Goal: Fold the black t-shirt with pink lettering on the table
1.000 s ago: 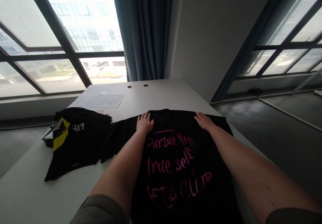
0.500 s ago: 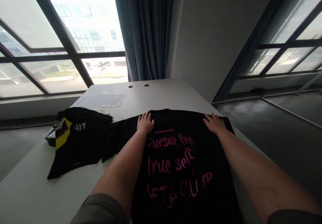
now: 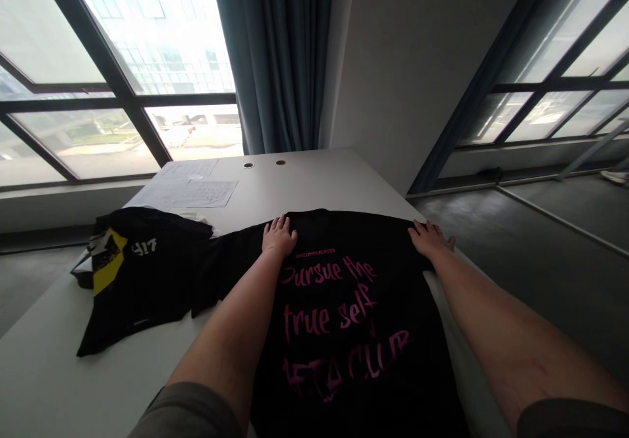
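A black T-shirt (image 3: 339, 297) with pink lettering lies spread on the white table, its collar end away from me. My left hand (image 3: 279, 236) rests flat on its left shoulder, fingers stretched forward and slightly apart. On the opposite side, my right hand (image 3: 431, 240) lies over the right sleeve near its outer end, with fingers spread and the palm side hidden. Left of the shirt, touching its left sleeve, is a second black garment (image 3: 142, 280) with a yellow patch and white lettering, loosely heaped.
The white table (image 3: 44, 385) reaches toward a wall and a blue curtain (image 3: 280, 64). Sheets of paper (image 3: 206, 193) lie at its far left, near two round cable holes. Beyond the right edge is grey floor with a white metal frame (image 3: 525, 203).
My right hand has slid outward to the right along the sleeve. My left hand stays on the left shoulder. The view has shifted slightly.
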The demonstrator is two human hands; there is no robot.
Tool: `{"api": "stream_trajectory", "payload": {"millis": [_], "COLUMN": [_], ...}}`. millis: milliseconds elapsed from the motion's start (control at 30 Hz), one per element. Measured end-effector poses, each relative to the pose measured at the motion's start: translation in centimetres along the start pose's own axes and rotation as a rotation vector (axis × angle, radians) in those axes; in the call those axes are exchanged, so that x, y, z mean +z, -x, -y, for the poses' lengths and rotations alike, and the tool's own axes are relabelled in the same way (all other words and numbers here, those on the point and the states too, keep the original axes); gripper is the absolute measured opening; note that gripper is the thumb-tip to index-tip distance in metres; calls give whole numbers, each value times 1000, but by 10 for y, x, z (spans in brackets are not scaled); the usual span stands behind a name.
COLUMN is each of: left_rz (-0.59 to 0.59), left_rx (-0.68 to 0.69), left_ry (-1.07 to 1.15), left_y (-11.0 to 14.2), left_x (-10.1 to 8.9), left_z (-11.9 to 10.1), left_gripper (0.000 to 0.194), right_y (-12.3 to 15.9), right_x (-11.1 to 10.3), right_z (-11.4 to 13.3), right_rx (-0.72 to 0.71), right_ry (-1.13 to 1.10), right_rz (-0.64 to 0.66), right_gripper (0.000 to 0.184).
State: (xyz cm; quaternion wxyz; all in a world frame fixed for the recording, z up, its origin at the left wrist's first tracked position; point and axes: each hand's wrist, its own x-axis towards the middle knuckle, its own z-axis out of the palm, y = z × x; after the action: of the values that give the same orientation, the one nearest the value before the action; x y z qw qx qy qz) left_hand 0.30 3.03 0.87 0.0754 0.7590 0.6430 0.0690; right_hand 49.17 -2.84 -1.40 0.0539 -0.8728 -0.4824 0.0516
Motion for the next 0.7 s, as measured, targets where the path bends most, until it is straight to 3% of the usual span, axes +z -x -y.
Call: {"api": "stream_trajectory", "payload": {"millis": [333, 433, 567, 700], "left_rz": [-2, -22, -42, -45], "left_rx": [5, 9, 14, 18], "left_ry": [11, 9, 10, 15], "left_y": [3, 2, 1, 0], "left_x": [-3, -1, 1, 3], "left_z": [-2, -1, 1, 3], "left_gripper": [69, 68, 67, 66], "right_y": [25, 26, 21, 16], "right_x": [-17, -20, -19, -23], "right_z": [-23, -26, -28, -28], "right_rx": [144, 201, 116, 90], "right_ry": [43, 66, 69, 18], "right_rz": [-259, -288, -312, -247], "right_gripper": [58, 52, 42, 39]}}
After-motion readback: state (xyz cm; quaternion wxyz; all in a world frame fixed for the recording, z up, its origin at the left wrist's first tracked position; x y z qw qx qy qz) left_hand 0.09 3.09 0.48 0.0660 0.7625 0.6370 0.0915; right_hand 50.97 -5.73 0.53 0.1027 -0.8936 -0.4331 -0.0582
